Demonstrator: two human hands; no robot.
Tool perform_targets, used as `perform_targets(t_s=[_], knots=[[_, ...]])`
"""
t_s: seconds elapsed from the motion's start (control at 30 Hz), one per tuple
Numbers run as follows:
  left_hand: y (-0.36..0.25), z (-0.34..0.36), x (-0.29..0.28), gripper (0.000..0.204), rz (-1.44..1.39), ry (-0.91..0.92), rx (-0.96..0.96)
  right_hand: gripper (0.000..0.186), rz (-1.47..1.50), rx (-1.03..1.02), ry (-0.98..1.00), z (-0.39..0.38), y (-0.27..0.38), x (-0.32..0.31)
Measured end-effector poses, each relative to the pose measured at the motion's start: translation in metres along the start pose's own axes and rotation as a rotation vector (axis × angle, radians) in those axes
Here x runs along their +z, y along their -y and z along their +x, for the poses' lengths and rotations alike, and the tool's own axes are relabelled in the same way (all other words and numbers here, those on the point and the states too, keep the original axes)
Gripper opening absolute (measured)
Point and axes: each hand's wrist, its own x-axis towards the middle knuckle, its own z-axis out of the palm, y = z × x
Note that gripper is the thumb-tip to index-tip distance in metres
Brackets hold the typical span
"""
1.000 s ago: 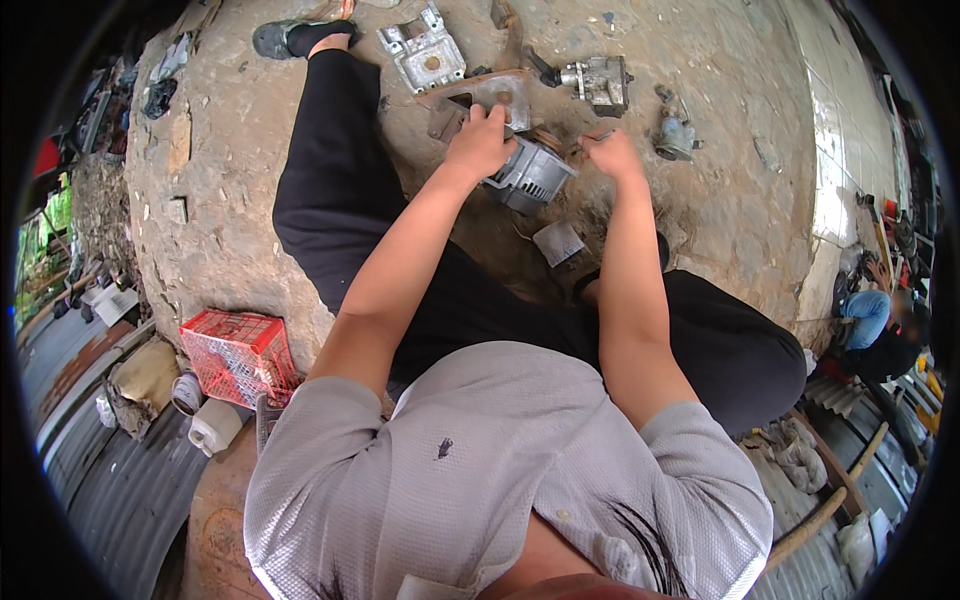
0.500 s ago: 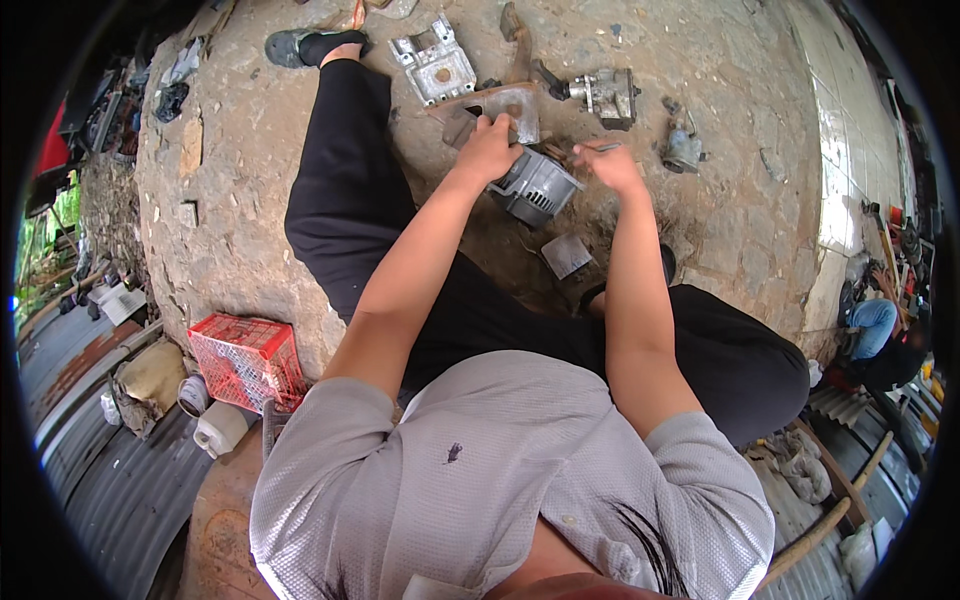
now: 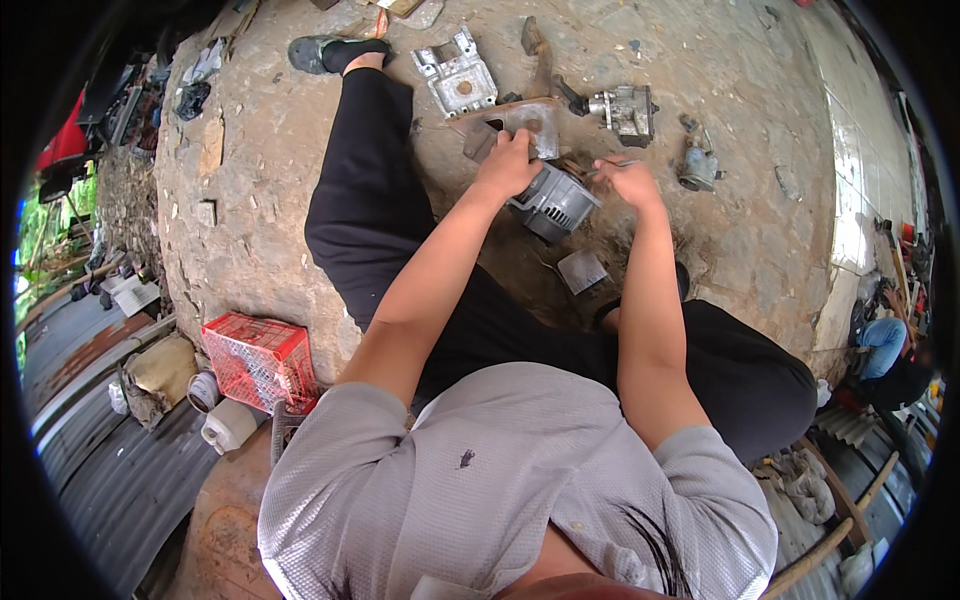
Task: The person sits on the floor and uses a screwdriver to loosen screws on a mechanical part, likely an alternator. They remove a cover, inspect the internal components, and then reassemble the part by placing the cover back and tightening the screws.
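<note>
A grey slotted metal motor housing [image 3: 560, 207] lies tilted on the ground between my legs. My left hand [image 3: 508, 167] grips its far left end, fingers curled over the edge. Just right of the housing, my right hand [image 3: 632, 184] is closed around a thin rod-like tool [image 3: 627, 163]; its exact kind is too small to make out. Brownish pieces show at the housing's far end, partly hidden by the hands. Beyond my left hand lies a rusty metal plate [image 3: 545, 117] with cut-outs. Closer to me, a small square grey plate [image 3: 582, 271] rests on the ground.
A silver cast bracket [image 3: 462, 90], a rusty pedal-like lever [image 3: 540, 62], a metal valve-like block [image 3: 628, 112] and a small cylindrical part [image 3: 699, 168] lie beyond my hands. A red plastic crate [image 3: 258, 358] and white jug [image 3: 230, 427] stand at left. Another person [image 3: 885, 355] sits far right.
The whole view has shifted, so everything sits slightly farther right and lower. Both hands keep their holds, the left on the motor housing and the right on the thin tool.
</note>
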Motion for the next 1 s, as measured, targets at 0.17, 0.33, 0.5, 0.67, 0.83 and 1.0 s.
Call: perform_targets(t_s=[0.17, 0.33, 0.5, 0.67, 0.83, 1.0], knots=[[0.000, 0.002, 0.000, 0.050, 0.000, -0.005, 0.005, 0.031, -0.014, 0.055, 0.051, 0.004, -0.017, 0.005], [0.003, 0.002, 0.000, 0.050, -0.015, -0.002, -0.005, 0.032, -0.008, -0.028, -0.012, 0.003, -0.001, 0.003], [0.002, 0.001, 0.001, 0.054, -0.024, 0.000, 0.005, 0.033, -0.077, 0.022, 0.017, 0.003, -0.018, 0.006], [0.007, 0.002, 0.002, 0.052, -0.029, -0.013, 0.012, 0.033, 0.143, 0.002, -0.027, 0.007, -0.015, 0.004], [0.003, 0.002, 0.003, 0.051, -0.034, -0.001, 0.010, 0.033, -0.051, 0.034, -0.006, 0.007, -0.023, 0.007], [0.004, 0.003, 0.003, 0.054, -0.024, -0.004, 0.005, 0.032, 0.019, -0.009, -0.074, 0.008, -0.019, 0.007]])
